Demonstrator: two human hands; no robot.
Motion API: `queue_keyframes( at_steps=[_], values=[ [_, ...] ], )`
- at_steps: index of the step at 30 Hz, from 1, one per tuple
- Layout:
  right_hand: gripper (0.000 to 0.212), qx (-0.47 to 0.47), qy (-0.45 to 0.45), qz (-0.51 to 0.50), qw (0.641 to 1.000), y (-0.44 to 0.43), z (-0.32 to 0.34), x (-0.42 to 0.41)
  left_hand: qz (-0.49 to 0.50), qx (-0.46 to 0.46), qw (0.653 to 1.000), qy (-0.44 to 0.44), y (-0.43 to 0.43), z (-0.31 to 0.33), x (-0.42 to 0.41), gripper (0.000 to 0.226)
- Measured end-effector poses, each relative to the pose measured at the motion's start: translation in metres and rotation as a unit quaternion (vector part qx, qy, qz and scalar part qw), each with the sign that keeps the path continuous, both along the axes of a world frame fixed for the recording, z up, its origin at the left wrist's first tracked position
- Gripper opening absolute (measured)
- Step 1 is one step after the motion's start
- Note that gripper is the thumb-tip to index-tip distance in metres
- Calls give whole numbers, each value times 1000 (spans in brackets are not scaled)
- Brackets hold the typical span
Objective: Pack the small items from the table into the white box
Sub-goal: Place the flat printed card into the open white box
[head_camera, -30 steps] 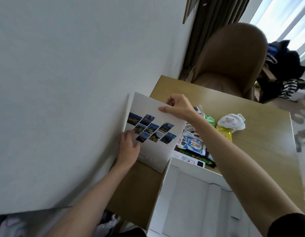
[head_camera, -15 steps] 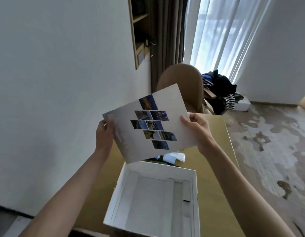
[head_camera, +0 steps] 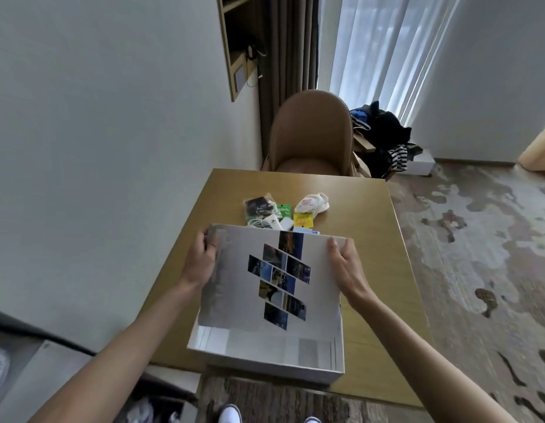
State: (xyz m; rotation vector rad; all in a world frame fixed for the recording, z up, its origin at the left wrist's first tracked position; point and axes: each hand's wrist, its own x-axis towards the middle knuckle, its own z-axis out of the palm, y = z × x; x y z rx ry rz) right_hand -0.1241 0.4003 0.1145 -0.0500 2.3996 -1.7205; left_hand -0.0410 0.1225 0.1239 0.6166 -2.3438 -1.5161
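Observation:
I hold a white box lid (head_camera: 243, 288) printed with slanted photo tiles, tilted over the open white box (head_camera: 265, 361) at the near edge of the wooden table (head_camera: 372, 239). My left hand (head_camera: 201, 261) grips the lid's left edge and my right hand (head_camera: 344, 264) grips its right edge. The lid covers most of the box's inside; only the near part shows. Beyond the lid lies a pile of small items: a dark packet (head_camera: 259, 206), a green packet (head_camera: 284, 209), a yellow packet (head_camera: 303, 221), a white cable and charger (head_camera: 274, 222), and a white plush pouch (head_camera: 312, 203).
A brown chair (head_camera: 311, 138) stands at the table's far side. The wall (head_camera: 112, 148) runs along the left. A heap of dark clothes (head_camera: 384, 138) lies by the curtained window. Patterned carpet (head_camera: 478, 254) spreads to the right. White shoe tips (head_camera: 231, 415) show below.
The lid has come down from chest height and now hangs low over the box, turned more flat. Both hands still grip its edges. The view has tilted down, showing the small items.

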Motion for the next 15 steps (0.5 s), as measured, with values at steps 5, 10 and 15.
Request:
queue_keyframes(
  at_steps=[5, 10, 15],
  values=[
    [15, 128, 54, 42, 989, -1, -23, 6, -141, -38, 988, -40, -11, -27, 11, 32],
    [25, 266, 35, 83, 960, -2, -34, 17, -215, -215, 948, -96, -23, -40, 8, 15],
    [29, 435, 227, 77, 868, -9, -33, 31, -258, -373, 880, -145, -24, -34, -4, 5]
  ],
)
